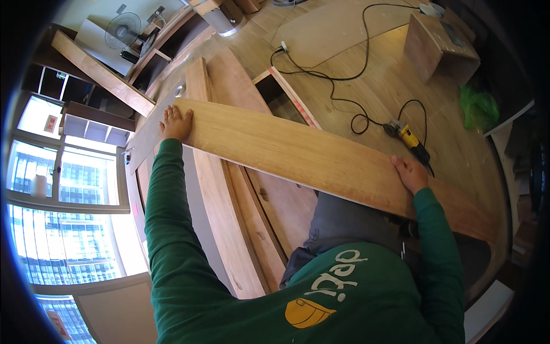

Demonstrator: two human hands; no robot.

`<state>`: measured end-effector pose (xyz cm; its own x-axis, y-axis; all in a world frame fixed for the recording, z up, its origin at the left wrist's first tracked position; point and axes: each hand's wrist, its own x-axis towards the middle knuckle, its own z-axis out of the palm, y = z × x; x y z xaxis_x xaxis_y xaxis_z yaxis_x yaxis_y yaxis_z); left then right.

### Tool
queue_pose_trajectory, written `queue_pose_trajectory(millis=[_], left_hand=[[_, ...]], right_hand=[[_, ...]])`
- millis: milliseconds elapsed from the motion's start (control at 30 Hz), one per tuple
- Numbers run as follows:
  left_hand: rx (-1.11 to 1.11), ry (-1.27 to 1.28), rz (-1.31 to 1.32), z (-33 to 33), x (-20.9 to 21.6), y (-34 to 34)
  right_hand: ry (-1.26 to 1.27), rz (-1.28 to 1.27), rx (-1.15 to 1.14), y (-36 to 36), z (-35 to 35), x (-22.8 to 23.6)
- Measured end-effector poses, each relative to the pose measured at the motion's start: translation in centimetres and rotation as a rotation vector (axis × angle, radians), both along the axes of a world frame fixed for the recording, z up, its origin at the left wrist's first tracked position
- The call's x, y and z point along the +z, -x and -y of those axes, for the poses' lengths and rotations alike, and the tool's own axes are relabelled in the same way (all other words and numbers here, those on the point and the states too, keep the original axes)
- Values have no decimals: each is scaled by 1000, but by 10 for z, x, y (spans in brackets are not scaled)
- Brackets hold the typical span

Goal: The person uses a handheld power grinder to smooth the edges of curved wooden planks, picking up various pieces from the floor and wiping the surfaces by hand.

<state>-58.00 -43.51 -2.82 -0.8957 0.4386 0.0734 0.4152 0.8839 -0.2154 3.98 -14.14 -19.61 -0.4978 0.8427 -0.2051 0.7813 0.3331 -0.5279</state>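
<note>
A long light-brown wooden plank (286,140) slants across in front of me, from upper left to lower right, above other boards. My left hand (176,124) lies at its far left end, fingers stretched and apart, touching the end. Toward the right part of the plank, my right hand (411,174) bends over its far edge, with the fingertips curled against the wood; part of its grip is hidden. Under the plank, a pale board (215,212) and a wider reddish board (275,206) lie lengthwise. My legs are partly covered by the plank.
A yellow angle grinder (409,137) lies on the wooden floor, its black cable (332,80) looping beyond. A wooden box stool (438,51) and green plastic bag (479,108) are at the right. A fan (123,31) stands far left, near a leaning board (103,73).
</note>
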Motion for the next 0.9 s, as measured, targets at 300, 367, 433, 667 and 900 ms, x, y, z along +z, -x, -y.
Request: queue_pose_trajectory(millis=[300, 367, 433, 667, 900], left_hand=[[-218, 21, 75, -16, -3, -16], [-276, 31, 60, -26, -8, -32], [-350, 54, 30, -33, -12, -49], [-444, -19, 90, -23, -11, -61], [-150, -45, -28, 9, -9, -4]], right_hand=[[21, -14, -6, 0, 0, -1], [16, -12, -3, 1, 1, 2], [12, -21, -4, 1, 2, 2], [8, -4, -8, -1, 3, 2], [25, 14, -14, -4, 3, -2]])
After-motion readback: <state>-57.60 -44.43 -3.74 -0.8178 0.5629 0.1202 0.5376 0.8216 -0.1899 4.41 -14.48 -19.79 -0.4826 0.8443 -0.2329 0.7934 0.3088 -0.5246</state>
